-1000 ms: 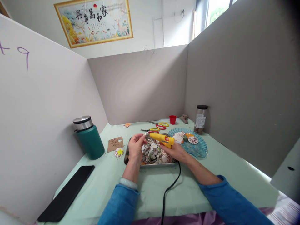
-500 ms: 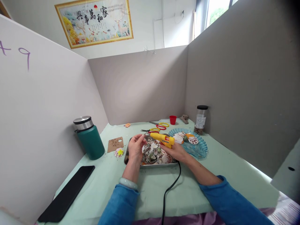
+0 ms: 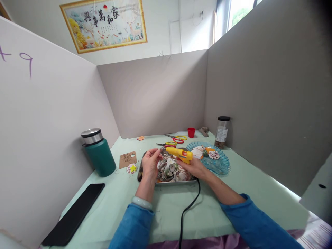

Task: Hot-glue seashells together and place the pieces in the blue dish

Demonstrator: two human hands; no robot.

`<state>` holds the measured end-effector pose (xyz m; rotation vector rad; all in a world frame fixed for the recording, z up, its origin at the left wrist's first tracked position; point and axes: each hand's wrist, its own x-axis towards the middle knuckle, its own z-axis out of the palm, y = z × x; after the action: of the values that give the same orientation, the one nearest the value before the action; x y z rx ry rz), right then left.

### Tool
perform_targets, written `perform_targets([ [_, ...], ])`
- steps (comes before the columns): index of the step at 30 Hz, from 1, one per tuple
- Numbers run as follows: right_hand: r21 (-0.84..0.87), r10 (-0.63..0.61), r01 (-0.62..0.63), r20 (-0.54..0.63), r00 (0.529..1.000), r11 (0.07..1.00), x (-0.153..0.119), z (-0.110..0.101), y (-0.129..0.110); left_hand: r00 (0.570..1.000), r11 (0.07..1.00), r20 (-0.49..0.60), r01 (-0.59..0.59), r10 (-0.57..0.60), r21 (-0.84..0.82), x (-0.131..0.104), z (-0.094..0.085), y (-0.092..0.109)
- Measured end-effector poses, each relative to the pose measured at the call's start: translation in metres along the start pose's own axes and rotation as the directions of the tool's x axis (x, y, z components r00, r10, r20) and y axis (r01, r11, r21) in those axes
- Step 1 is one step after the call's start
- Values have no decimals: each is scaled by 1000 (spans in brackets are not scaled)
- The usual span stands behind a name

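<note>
A yellow hot glue gun (image 3: 178,154) is gripped in my right hand (image 3: 195,167), its nozzle pointing left toward my left fingertips. My left hand (image 3: 150,164) is closed in a pinch just short of the nozzle; whatever sits between thumb and finger is too small to name. Both hands hover over a metal tray (image 3: 169,183) heaped with shells (image 3: 173,169) of many shapes. A black cord runs from the glue gun down to the table's front edge. Left of the tray lies a patterned shell disc with a yellow star shape (image 3: 132,168).
A green bottle (image 3: 101,155) and a black flat pad (image 3: 75,214) are on the left. Behind the tray lie scissors (image 3: 169,143) and a red cup (image 3: 191,132). A blue plate (image 3: 220,166) with shells and a lidded jar (image 3: 222,133) stand right. Partition walls enclose the table.
Almost nothing differs. Both hands and the glue gun hold nearly the same place, with the nozzle still by my left fingertips.
</note>
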<state>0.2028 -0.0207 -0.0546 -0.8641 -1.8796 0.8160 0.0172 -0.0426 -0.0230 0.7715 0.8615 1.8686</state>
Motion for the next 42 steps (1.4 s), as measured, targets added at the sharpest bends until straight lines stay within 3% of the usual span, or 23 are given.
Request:
perform_targets([
  [37,-2,-23,23,7,1000,1000,1,1,4,999,994,20,-48,46,103,3,-3,-7],
  [42,-34,-38,36,-43,998,999,2,1,1,997,988,17,-71,69,136,3,-2,-7],
])
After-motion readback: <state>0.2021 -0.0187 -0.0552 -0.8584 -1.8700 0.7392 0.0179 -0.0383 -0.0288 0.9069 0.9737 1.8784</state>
